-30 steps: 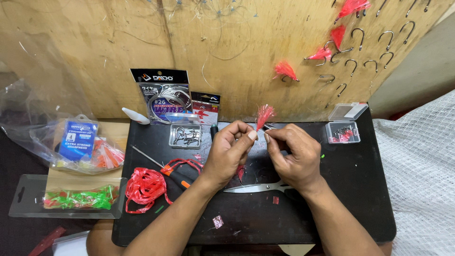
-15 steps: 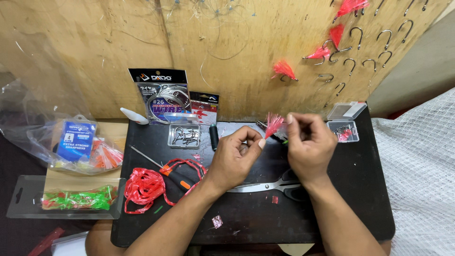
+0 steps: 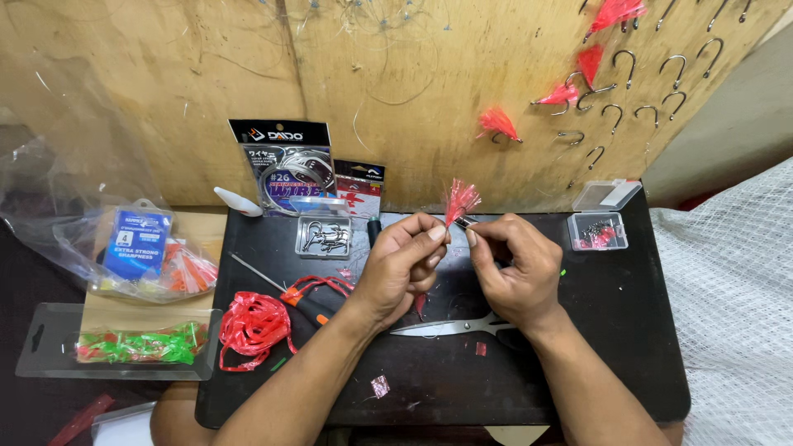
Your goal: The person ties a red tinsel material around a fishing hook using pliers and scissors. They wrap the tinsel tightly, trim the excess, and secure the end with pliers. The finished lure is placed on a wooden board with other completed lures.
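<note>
A red-tufted hook [image 3: 461, 202] is pinched between the left hand [image 3: 405, 264] and right hand [image 3: 512, 268], so a fingertip could be pricked if the grip slips.

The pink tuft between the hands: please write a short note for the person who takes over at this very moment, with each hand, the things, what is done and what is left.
Left hand: pinches the base of the pink tuft from the left.
Right hand: fingertips on the same base from the right, where a small dark metal piece shows.
Things: scissors lie on the black board under the hands; a clear box of hooks behind the left hand; a red ribbon bundle to the left.
Done: several red-tufted hooks hang on the wooden wall.
Left: this tuft is still in hand; bare hooks remain on the wall.
</note>
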